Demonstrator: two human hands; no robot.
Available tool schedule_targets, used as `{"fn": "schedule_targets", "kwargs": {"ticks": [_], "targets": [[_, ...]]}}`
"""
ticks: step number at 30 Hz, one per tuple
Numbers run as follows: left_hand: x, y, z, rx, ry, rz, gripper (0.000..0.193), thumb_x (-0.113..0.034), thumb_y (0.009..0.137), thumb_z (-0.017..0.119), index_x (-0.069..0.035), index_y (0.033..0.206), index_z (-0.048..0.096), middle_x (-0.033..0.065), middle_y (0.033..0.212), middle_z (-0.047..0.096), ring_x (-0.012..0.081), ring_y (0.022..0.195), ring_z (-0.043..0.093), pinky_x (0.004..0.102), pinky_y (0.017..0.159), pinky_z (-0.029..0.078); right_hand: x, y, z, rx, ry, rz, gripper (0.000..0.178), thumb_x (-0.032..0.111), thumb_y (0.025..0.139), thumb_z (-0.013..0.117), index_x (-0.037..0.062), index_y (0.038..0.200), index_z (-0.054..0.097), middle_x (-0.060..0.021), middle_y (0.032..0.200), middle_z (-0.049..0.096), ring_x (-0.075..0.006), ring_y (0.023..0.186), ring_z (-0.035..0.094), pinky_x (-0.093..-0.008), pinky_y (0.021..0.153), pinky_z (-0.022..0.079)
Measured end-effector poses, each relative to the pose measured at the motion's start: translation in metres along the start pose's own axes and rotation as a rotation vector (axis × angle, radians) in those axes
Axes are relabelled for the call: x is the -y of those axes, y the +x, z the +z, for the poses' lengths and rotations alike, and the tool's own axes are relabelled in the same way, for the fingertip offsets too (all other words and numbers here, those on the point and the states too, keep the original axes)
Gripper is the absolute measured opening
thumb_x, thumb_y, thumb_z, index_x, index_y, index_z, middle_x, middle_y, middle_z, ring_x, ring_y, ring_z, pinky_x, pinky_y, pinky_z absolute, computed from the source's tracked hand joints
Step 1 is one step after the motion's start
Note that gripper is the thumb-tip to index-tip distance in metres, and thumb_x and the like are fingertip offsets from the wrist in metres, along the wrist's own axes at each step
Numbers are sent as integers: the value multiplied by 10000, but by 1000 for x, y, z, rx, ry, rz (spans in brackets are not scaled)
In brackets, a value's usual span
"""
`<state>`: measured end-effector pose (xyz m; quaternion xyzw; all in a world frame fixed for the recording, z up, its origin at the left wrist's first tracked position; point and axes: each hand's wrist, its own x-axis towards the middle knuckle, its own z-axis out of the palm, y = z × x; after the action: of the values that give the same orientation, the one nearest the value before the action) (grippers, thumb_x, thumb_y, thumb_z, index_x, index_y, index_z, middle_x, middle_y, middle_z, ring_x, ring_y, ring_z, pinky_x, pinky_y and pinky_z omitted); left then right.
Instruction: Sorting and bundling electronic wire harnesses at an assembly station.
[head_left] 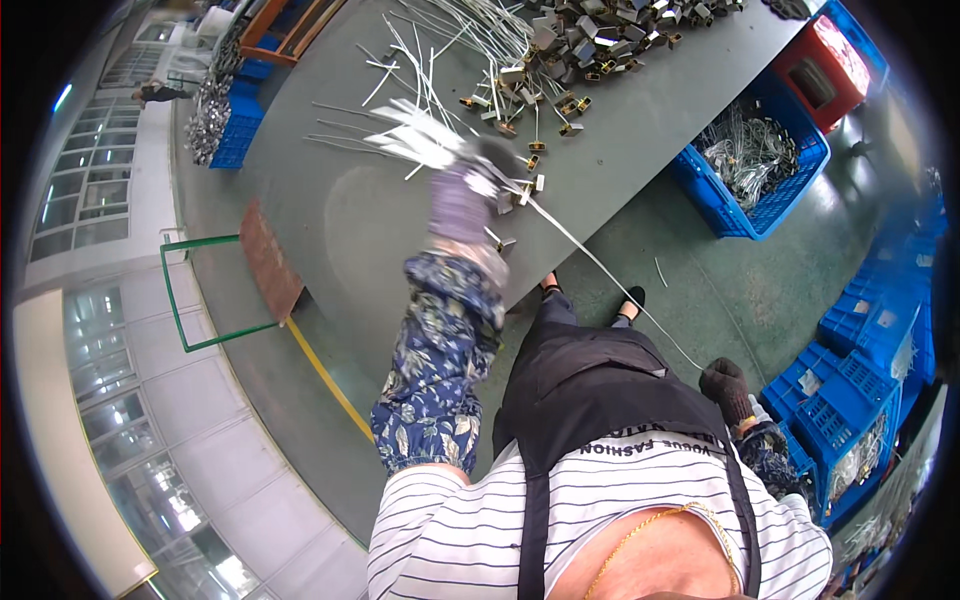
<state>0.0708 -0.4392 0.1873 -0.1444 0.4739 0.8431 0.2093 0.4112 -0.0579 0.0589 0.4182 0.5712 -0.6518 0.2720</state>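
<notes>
Running from beside the left hand (468, 190) toward 4 o'clock, a white strand (572, 237) is crossing the worktop (340, 210) edge. The right hand's (725, 385) grip is clasping its far end; motion blur is hiding whether the left grip is holding anything. White strips (415, 135) are lying at 11 o'clock, metal pieces (600, 38) at 1 o'clock; uneven pulling could be snagging the strand among nearby pieces.
</notes>
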Motion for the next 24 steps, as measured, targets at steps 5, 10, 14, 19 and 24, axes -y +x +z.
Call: {"fn": "schedule_targets", "kwargs": {"ticks": [5,10,14,19,24], "targets": [[61,-40,51,209,92,-308,185,-160,907,602,-10,1013,581,78,766,635,240,658,628,339,667,559,24,4,22,66,10,-42,137,164,830,633,39,831,578,-46,636,559,-125,493,497,-259,423,367],[19,-18,-10,-345,-105,427,249,-308,892,622,-63,941,634,72,814,637,177,706,615,350,712,542,99,7,73,139,-56,-168,148,185,850,610,40,844,581,-37,695,560,-113,584,511,-251,503,389],[32,-26,-4,-537,991,167,283,-297,821,715,-31,880,640,86,792,660,171,690,629,281,656,516,183,27,183,226,-160,-425,316,319,860,620,33,991,592,-66,794,599,-182,717,579,-296,641,462],[28,0,-44,-567,864,144,271,-267,877,663,-4,820,632,45,623,631,109,483,547,287,444,444,242,49,260,432,-545,-680,601,374,826,658,59,1305,480,-203,1193,575,-338,1172,525,-410,966,429],[4,31,-125,-306,457,20,287,-332,925,594,-57,992,641,-12,572,556,92,447,499,224,375,368,307,104,265,-233,-1221,-1280,535,325,804,691,41,1221,513,-95,1075,602,-224,869,583,-355,801,482]]}}
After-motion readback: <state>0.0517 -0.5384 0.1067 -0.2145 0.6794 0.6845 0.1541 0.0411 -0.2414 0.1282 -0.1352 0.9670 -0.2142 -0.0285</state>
